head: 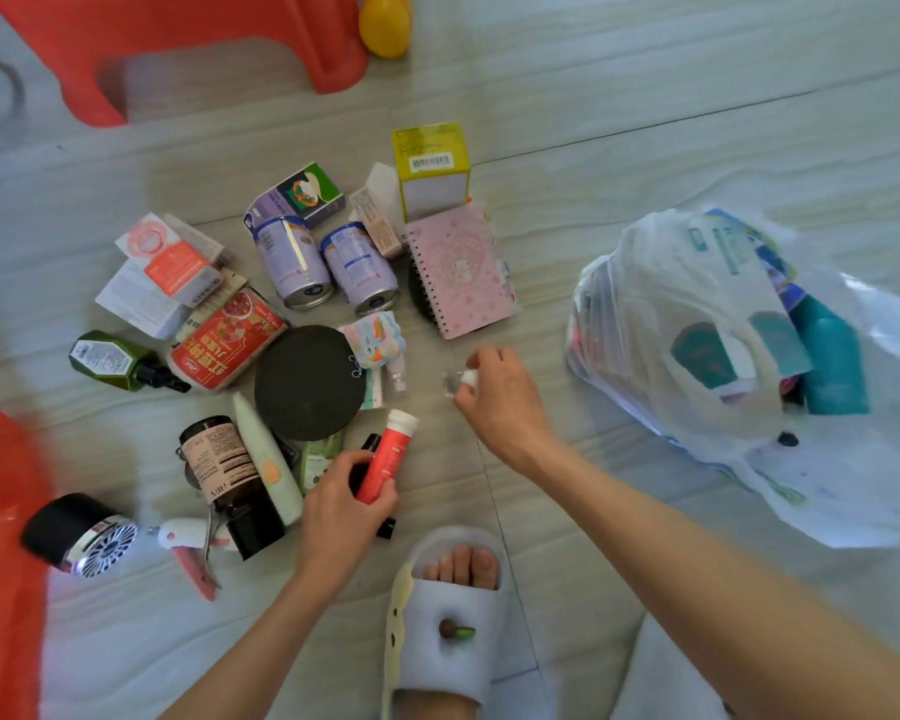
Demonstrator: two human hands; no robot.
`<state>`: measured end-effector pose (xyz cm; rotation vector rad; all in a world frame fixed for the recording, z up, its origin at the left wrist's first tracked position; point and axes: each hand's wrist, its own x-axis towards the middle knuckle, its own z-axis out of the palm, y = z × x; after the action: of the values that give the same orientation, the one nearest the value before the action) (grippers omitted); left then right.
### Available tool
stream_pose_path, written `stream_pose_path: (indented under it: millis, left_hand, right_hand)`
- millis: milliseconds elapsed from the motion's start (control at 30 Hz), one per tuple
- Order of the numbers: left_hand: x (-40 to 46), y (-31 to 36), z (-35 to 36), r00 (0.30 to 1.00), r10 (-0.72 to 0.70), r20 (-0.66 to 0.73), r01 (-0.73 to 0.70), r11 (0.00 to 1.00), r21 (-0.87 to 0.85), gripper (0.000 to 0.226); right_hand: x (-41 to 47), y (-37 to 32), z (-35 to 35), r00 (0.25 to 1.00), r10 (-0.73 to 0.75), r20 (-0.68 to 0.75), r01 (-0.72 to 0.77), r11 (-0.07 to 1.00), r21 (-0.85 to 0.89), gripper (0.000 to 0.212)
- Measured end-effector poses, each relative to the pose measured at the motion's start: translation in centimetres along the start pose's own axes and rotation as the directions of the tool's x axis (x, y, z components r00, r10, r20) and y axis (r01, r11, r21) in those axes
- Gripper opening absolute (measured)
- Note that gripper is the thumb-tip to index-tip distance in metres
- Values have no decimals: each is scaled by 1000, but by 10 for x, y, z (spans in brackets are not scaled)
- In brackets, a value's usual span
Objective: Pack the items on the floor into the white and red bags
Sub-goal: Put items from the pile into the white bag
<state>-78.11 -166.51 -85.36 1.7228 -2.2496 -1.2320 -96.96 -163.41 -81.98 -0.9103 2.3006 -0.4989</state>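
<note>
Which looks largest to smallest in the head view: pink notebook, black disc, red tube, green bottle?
1. Pink notebook and black disc: look alike, unranked.
2. Green bottle.
3. Red tube, partly hidden by the left hand.

Two purple cans [293,262], two bags [697,324], one pink notebook [460,270], perhaps five boxes [429,168].

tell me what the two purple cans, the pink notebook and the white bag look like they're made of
Purple cans: probably metal, with shiny silvery rims and ends and a glossy printed wrap.
Pink notebook: a card or thin plastic cover, I cannot tell which, bound by a dark wire spiral along one edge.
White bag: thin plastic film, crinkled and translucent; the packed things show through.
</note>
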Motion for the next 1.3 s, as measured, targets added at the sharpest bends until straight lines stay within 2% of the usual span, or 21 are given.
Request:
stream_pose_path:
  millis: [167, 367, 533, 667, 800, 967, 1067, 1167, 1300]
  left_hand:
    - [-15, 43, -24, 998, 26, -52, -36, 978, -203, 33]
    - [-47, 115, -53, 965, 244, -98, -262, 921, -288, 30]
    - [-75, 181, -57, 890, 440, -122, -455, 831, -319, 32]
    - [-86, 239, -47, 785, 615, -75, -607, 739, -292, 34]
    - [-86, 290, -22, 713, 701, -20, -689, 694, -210, 35]
    - [-69, 341, 21, 688, 710, 148, -707, 703, -85, 35]
    - [-58, 337, 48, 695, 678, 241, -714, 691, 115, 32]
    - [-46, 319, 67, 652, 679, 338, -758, 573, 311, 34]
    - [-30, 306, 77, 601, 686, 409, -789, 428, 442, 40]
  right_hand:
    - [-44, -16, -58, 992, -98, -81, 101, 994, 34, 29]
    - [-98, -17, -155, 928, -168, -333, 178, 984, -1, 27]
    - [-140, 17, -223, 844, -124, -523, 150, 989, 9, 19]
    - [-156, 63, -244, 833, -19, -553, 38, 999, 22, 18]
    - [-149, 106, -244, 877, 55, -478, -69, 998, -13, 24]
    - [-132, 145, -243, 911, 93, -402, -135, 988, -78, 25]
    - [-122, 166, -242, 934, 132, -332, -177, 978, -107, 28]
    - [-114, 187, -239, 937, 187, -294, -216, 974, -69, 29]
    - [-104, 194, -234, 909, 202, -365, -193, 979, 63, 27]
